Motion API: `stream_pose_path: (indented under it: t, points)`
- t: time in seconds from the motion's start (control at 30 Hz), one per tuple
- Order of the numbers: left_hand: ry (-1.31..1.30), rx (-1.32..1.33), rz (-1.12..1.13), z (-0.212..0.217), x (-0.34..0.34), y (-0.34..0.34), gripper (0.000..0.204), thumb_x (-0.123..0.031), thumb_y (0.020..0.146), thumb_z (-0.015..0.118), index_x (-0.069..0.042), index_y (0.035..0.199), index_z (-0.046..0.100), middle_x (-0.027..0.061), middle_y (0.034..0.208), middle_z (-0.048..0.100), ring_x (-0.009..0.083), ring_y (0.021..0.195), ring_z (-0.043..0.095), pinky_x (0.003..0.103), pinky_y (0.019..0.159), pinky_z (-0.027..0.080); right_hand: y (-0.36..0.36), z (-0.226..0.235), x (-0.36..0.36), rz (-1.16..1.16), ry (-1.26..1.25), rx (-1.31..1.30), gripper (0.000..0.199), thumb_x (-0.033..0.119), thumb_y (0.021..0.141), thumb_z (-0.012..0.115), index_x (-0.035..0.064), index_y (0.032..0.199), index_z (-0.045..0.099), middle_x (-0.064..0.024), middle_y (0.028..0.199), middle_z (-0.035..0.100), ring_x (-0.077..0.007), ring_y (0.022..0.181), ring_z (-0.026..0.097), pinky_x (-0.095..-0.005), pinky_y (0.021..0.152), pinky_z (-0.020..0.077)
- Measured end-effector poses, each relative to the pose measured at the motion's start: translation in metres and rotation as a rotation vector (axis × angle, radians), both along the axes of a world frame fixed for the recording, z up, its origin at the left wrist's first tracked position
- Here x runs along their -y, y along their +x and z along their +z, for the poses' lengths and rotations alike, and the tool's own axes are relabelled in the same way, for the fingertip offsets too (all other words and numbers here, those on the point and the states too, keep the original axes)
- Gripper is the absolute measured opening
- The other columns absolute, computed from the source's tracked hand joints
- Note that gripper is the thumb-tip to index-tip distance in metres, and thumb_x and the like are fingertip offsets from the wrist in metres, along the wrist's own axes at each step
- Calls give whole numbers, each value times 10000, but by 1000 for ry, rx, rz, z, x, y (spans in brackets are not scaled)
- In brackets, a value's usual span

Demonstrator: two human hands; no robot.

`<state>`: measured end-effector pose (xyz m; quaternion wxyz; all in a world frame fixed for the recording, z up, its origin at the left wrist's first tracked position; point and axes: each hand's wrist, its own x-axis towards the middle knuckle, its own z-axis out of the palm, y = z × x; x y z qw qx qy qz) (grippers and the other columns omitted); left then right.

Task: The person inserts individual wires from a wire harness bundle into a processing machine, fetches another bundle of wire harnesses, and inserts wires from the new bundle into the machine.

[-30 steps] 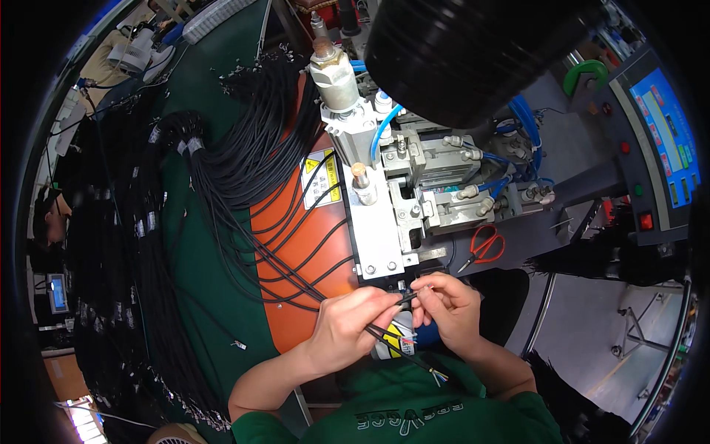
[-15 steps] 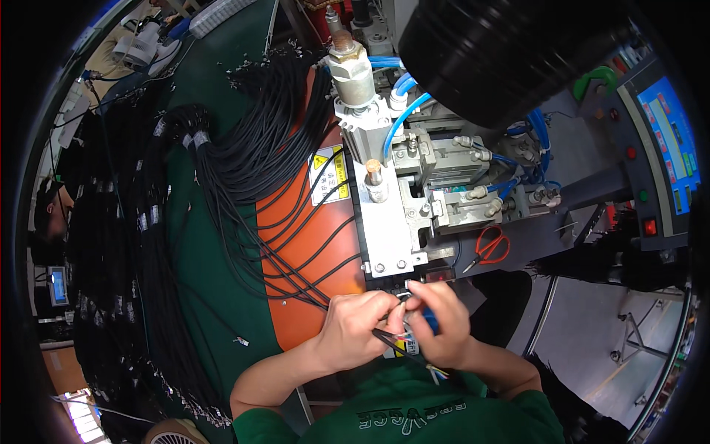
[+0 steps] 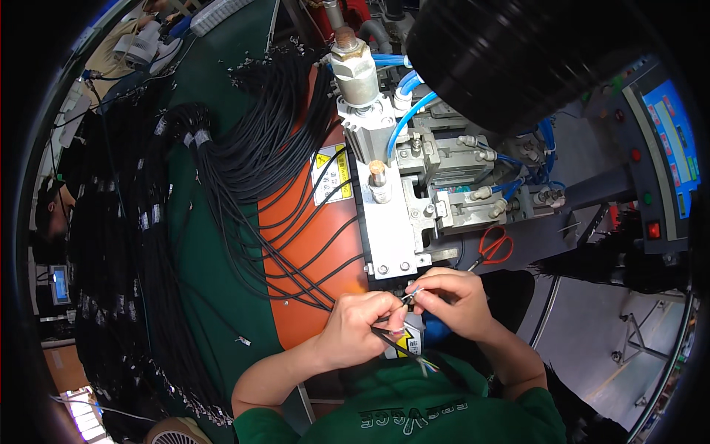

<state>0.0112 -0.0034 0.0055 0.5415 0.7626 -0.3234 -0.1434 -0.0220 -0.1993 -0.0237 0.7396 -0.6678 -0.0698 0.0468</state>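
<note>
My left hand [image 3: 356,329] is closed around black cables, one of which [image 3: 388,342] slants down to the right under its fingers. Several thin coloured wires [image 3: 427,365] fan out from that cable's stripped end. Close by, my right hand [image 3: 457,300] pinches the thin wire ends [image 3: 414,293] of a cable that passes through my left fingers. Whether a small connector sits on those ends is too small to tell. Both hands work just in front of a metal press machine [image 3: 390,229] with blue air hoses.
Many black cables [image 3: 255,159] lie bundled over the orange plate [image 3: 299,244] and green mat [image 3: 222,296]. Red-handled scissors [image 3: 495,248] rest right of the press. A control panel [image 3: 669,148] stands at the far right; a large black cylinder [image 3: 510,59] hangs above.
My right hand has shifted slightly right and up, its fingers now stretched along the wire ends. My left hand stays almost in place, and the loose coloured wires have swung a little left.
</note>
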Motion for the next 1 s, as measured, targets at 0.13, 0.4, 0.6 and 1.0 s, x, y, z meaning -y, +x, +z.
stream_pose_path:
  t: [0.13,0.4,0.6,1.0]
  points:
    - [175,485,47,2,7,-4,86,-11,749,675,-9,767,592,65,554,499,218,431,506,318,412,393,0,8,-5,-177,-618,470,68,5,799,675,-15,855,642,-69,777,629,-110,615,625,-231,507,454]
    - [-60,-107,-163,0,-10,17,45,-38,844,619,7,840,616,37,659,582,110,541,517,255,508,419,5,2,14,166,199,-211,99,15,873,627,-48,935,670,-56,819,651,-78,615,604,-194,504,436]
    - [-35,-235,-223,-1,-13,19,94,-69,896,581,4,843,609,47,678,593,137,582,553,277,539,433,10,10,21,285,187,-348,156,33,876,634,-22,1009,692,-65,838,661,-75,618,615,-175,487,418]
    - [-69,-549,-392,1,-16,32,178,-119,955,513,-4,846,593,56,738,625,138,662,572,264,612,446,14,10,24,360,253,-349,162,-3,853,662,-56,1005,684,-97,867,676,-86,631,616,-190,549,489]
